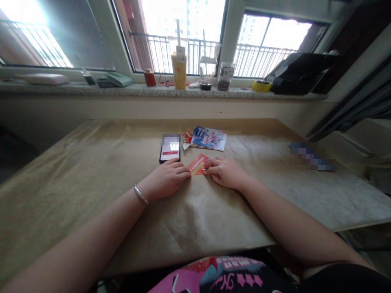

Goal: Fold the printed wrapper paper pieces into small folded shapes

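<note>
A red-orange printed paper card (198,164) lies slanted on the table between my two hands. My left hand (169,177) is closed at the card's lower left corner, its fingertips against the paper and one finger reaching near the phone's lower edge. On the other side, my right hand (225,172) pinches the right edge of the card, covering part of it. A smartphone (170,154) with its screen lit lies just beyond my left hand. Behind the card is a stack of blue printed leaflets (209,138), and a folded red and white paper piece (187,138) leans beside it.
A brownish cover (122,162) spreads over the table. A long blue item (313,156), partly blurred, lies at the far right. On the windowsill (137,90) stand a yellow drink cup (179,73), a red container (149,77), clear cups, yellow tape (262,86) and a black bag (295,75).
</note>
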Demonstrator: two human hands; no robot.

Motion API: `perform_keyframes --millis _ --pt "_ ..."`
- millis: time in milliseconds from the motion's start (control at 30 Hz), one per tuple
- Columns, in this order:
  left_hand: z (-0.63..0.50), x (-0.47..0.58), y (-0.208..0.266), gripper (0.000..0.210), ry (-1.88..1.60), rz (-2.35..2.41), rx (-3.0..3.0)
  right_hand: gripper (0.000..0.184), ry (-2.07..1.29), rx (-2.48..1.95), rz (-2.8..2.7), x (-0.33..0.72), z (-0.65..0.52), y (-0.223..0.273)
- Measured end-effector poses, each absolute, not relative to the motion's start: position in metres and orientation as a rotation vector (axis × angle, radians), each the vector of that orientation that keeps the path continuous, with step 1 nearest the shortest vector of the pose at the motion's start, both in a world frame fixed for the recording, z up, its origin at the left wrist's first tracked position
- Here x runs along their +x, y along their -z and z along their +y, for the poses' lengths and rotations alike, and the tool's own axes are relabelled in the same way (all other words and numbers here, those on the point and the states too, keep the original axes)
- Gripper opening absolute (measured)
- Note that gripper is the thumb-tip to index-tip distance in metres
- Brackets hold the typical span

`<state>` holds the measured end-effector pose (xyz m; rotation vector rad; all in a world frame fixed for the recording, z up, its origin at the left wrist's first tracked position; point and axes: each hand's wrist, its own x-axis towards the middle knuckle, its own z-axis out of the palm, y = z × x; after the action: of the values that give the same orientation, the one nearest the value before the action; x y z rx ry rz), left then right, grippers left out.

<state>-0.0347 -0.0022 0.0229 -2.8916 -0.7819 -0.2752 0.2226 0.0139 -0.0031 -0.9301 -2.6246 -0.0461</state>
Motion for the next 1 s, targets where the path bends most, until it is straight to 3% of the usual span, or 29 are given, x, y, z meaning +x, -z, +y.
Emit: perform_keyframes --millis 1000 --pt "-0.001 -0.055 -0.035 0.028 0.246 -0.828 -2.901 0.026 0.025 -0.87 -2.631 0.227 0.017 0.006"
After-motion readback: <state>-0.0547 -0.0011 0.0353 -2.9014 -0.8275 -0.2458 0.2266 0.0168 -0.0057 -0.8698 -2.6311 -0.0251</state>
